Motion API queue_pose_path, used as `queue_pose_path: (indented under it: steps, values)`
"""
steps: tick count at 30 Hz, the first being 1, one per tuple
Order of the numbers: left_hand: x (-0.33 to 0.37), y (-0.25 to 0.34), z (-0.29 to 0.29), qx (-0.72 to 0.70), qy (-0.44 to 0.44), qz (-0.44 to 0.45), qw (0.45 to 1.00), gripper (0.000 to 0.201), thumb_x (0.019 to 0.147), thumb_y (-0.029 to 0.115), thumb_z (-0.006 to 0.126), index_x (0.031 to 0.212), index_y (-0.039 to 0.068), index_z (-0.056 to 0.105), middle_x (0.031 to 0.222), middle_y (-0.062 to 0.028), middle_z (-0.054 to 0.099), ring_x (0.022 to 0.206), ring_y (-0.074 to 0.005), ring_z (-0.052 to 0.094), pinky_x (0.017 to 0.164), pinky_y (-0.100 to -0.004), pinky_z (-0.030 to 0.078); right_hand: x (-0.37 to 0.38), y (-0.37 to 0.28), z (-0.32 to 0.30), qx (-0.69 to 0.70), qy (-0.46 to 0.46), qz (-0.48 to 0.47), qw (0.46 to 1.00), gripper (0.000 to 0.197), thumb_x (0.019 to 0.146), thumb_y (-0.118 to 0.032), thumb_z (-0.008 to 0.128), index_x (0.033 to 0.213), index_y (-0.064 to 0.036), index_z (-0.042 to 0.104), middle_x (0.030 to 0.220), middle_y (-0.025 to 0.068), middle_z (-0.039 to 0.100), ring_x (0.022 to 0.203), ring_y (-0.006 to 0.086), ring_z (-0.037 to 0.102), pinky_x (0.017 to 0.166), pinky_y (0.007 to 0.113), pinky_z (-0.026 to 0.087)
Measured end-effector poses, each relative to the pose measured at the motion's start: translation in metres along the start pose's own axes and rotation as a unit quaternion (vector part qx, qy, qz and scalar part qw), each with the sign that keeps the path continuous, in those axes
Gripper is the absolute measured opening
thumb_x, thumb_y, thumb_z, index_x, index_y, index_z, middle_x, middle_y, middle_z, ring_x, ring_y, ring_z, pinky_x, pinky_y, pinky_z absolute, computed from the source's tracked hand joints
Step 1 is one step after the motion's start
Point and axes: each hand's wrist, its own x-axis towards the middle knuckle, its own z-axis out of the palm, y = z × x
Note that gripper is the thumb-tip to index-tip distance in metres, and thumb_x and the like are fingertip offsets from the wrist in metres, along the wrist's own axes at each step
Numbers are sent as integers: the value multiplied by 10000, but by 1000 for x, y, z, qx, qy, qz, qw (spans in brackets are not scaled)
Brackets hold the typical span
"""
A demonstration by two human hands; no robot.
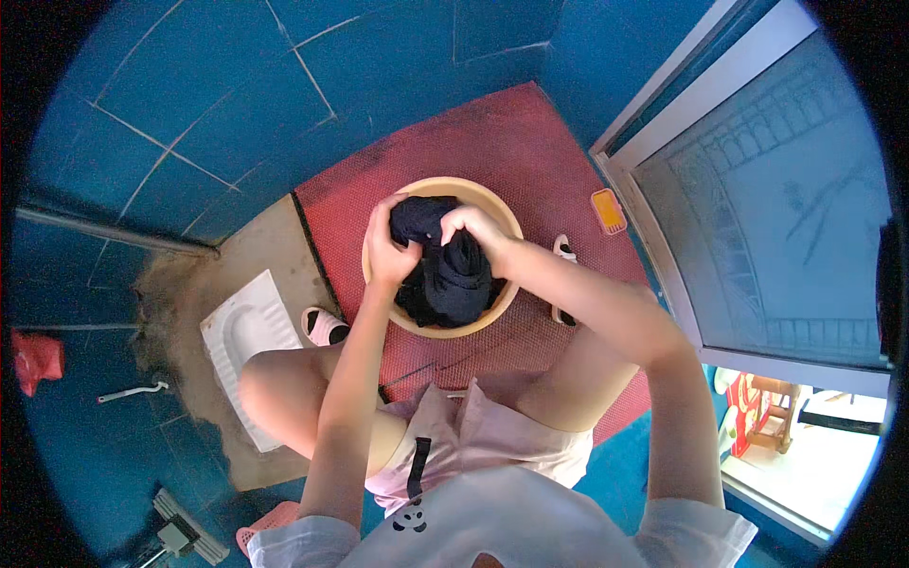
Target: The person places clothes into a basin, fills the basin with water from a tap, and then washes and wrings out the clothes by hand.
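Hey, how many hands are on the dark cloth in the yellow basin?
2: the left hand on the dark cloth's upper left, the right hand on its upper right, both over the yellow basin. No others show.

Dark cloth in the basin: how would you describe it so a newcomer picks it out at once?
On the red mat stands a round, pale yellow basin. In it, the left hand and right hand grip the dark cloth, a bunched heap. Its near-black folds set it apart from the pale basin and red mat.
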Motion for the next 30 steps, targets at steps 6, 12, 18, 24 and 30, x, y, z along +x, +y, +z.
queue_pose_path:
  steps: [6, 12, 18, 24, 30]
  values:
    - [-24, 9, 6, -88, 15, -47, 995, 541, 652, -40, 476, 1178, 20, 362, 1168, -131, 400, 1123, -233, 376, 979, -337, 260, -4, -18, -11, 116, -23, 68, 991, 156, 573, -138, 517, 699, -81, 588, 734, 53, 575, 695, 163, 547, 691, 298, 457]
    - [-18, 22, 9, -211, -34, -68, 975, 778, 632, 88, 690, 1262, -10, 243, 1256, -135, 336, 1175, -232, 328, 1004, -341, 232, -1, -13, -22, 171, -76, 28, 982, 123, 616, -164, 525, 703, -92, 575, 783, 53, 583, 756, 160, 554, 737, 297, 455]
    - [-4, 26, -14, -214, -118, -128, 961, 811, 533, 28, 738, 1210, 50, 292, 1150, -126, 421, 1102, -239, 408, 951, -330, 320, -19, -18, -2, 161, -23, -35, 986, 175, 568, -133, 522, 730, -68, 533, 730, 73, 529, 679, 214, 525, 685, 336, 455]
    - [7, 44, -17, 140, -47, -78, 986, 600, 508, 43, 733, 1031, 104, 448, 984, -102, 533, 931, -314, 528, 807, -362, 429, -18, 10, 3, 192, -76, 28, 978, 244, 581, -162, 509, 802, -62, 536, 766, 85, 556, 711, 238, 541, 705, 353, 459]
    - [-3, 20, -8, 212, 69, 20, 975, 580, 432, 1, 686, 961, 119, 482, 971, -69, 510, 924, -291, 503, 743, -376, 439, -22, 53, 21, 325, -171, -11, 930, 221, 681, -219, 487, 811, -49, 545, 847, 96, 566, 790, 208, 539, 770, 308, 438]
